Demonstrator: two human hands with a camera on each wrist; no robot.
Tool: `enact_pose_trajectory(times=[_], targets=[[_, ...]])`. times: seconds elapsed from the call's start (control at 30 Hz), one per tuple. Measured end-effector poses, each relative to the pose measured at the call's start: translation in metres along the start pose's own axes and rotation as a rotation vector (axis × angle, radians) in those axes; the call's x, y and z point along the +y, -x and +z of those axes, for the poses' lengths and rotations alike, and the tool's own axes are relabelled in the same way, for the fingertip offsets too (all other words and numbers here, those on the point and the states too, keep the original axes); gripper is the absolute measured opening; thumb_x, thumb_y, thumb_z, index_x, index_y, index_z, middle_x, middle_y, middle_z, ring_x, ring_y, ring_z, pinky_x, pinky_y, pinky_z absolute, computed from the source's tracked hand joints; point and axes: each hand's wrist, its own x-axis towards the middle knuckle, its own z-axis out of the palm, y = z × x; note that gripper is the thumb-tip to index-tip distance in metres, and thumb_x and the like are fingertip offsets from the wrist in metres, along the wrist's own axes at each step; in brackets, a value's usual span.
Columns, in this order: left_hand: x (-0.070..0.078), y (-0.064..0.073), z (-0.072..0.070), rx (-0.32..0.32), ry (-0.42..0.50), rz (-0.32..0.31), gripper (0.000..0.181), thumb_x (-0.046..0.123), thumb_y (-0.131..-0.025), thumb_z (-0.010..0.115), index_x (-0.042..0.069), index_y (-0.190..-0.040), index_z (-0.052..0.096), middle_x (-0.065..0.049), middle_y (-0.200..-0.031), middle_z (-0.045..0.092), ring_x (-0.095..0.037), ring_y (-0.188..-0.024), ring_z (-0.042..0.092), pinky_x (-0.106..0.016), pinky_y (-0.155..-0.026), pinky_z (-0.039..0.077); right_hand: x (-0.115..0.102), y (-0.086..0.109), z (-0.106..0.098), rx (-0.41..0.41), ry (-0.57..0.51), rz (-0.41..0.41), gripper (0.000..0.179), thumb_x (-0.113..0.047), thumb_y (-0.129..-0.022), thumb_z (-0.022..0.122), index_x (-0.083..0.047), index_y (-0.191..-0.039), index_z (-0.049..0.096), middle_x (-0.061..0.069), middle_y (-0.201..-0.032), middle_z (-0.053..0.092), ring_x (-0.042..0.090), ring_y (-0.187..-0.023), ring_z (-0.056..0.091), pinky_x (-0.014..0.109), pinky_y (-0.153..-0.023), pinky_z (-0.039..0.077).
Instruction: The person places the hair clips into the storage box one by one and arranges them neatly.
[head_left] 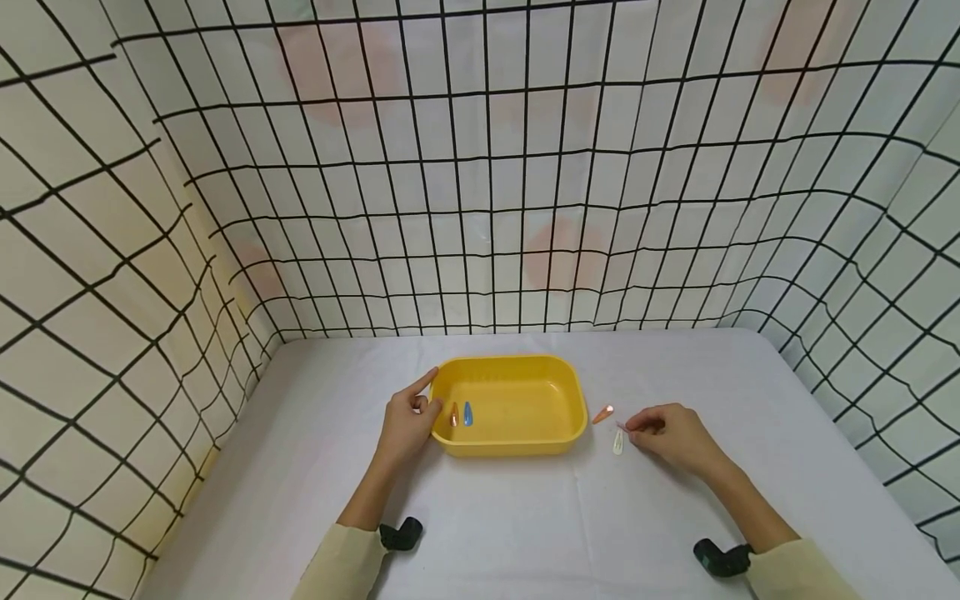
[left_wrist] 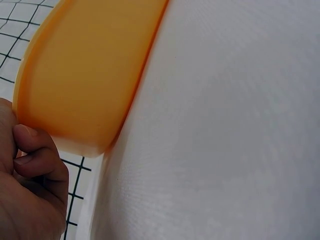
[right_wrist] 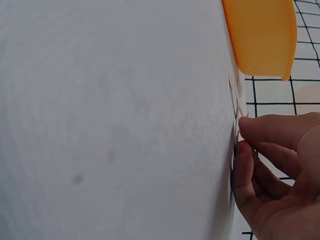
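A yellow plastic tray (head_left: 510, 448) stands on the table, with an orange hair clip (head_left: 454, 415) and a blue hair clip (head_left: 468, 414) lying inside at its left. My left hand (head_left: 405, 425) grips the tray's left end, thumb over the rim and index finger stretched along the outside. To the right of the tray, my right hand (head_left: 671, 435) pinches a small pink hair clip (head_left: 622, 427) between thumb and forefinger, low over the cloth. Just by those fingertips lies a white hair clip (head_left: 618, 442). Another orange hair clip (head_left: 603, 414) rests between tray and right hand.
White cloth covers the table (head_left: 510, 525). Black wire grid (head_left: 487, 183) over white sheeting rises behind the table and along both sides. A dark wrist-worn device (head_left: 402, 534) sits at the left sleeve, with a similar dark device (head_left: 722, 557) at the right.
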Motion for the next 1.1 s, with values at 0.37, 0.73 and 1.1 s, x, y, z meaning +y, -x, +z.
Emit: enact_pose_trajectory(times=[0.37, 0.73, 1.1], targets=[[-0.0006, -0.0013, 0.0005, -0.005, 0.002, -0.011, 0.054, 0.014, -0.095, 0.066, 0.027, -0.147, 0.059, 0.002, -0.059, 0.042, -0.012, -0.048, 0.037, -0.021, -0.044, 0.034, 0.0043, -0.0040, 0.0039, 0.063, 0.058, 0.004, 0.006, -0.017, -0.089, 0.078, -0.012, -0.093, 0.078, -0.003, -0.081, 0.068, 0.015, -0.076, 0.057, 0.023, -0.064, 0.047], [-0.0002, -0.0003, 0.0002, -0.005, -0.006, -0.010, 0.054, 0.014, -0.095, 0.067, 0.027, -0.147, 0.059, 0.003, -0.058, 0.041, -0.013, -0.048, 0.036, -0.021, -0.045, 0.034, -0.0024, -0.0060, 0.0038, 0.093, 0.095, -0.019, 0.007, -0.015, -0.089, 0.074, -0.009, -0.091, 0.077, -0.002, -0.078, 0.066, 0.014, -0.074, 0.056, 0.023, -0.063, 0.046], [0.0023, 0.0012, -0.0002, -0.008, 0.003, -0.021, 0.054, 0.013, -0.095, 0.066, 0.027, -0.147, 0.059, 0.003, -0.059, 0.041, -0.013, -0.049, 0.036, -0.021, -0.045, 0.035, 0.0004, -0.0089, 0.0019, 0.150, 0.132, -0.033, 0.011, -0.014, -0.090, 0.072, -0.004, -0.090, 0.077, -0.001, -0.076, 0.066, 0.015, -0.072, 0.057, 0.029, -0.064, 0.047]])
